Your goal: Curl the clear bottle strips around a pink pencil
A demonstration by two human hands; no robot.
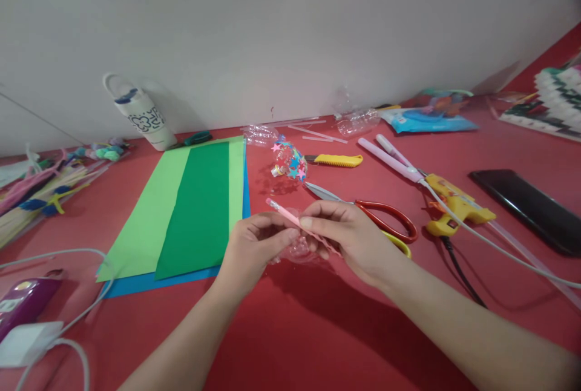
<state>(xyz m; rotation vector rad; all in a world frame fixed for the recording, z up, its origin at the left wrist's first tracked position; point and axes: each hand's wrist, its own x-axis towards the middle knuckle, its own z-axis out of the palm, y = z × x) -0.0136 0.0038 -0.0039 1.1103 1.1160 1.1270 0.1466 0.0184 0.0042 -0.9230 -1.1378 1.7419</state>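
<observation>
Both hands meet above the red table (pixel 318 330). My left hand (pixel 254 249) is closed on a small clear plastic piece (pixel 297 250), part of which shows below the fingers. My right hand (pixel 351 236) pinches a thin pink straw (pixel 284 211) that slants up to the left across the clear piece. Just behind the hands lie red-handled scissors (pixel 385 218) and a clear plastic ball covered in coloured stars (pixel 290 162).
Green and blue paper sheets (pixel 195 209) lie to the left. A yellow glue gun (pixel 454 206), a yellow cutter (pixel 338 160), a pink tool (pixel 390 158) and a black phone (pixel 529 209) sit to the right. A white bottle (pixel 143 115) leans on the wall. Cables and craft sticks (pixel 40 191) crowd the left edge.
</observation>
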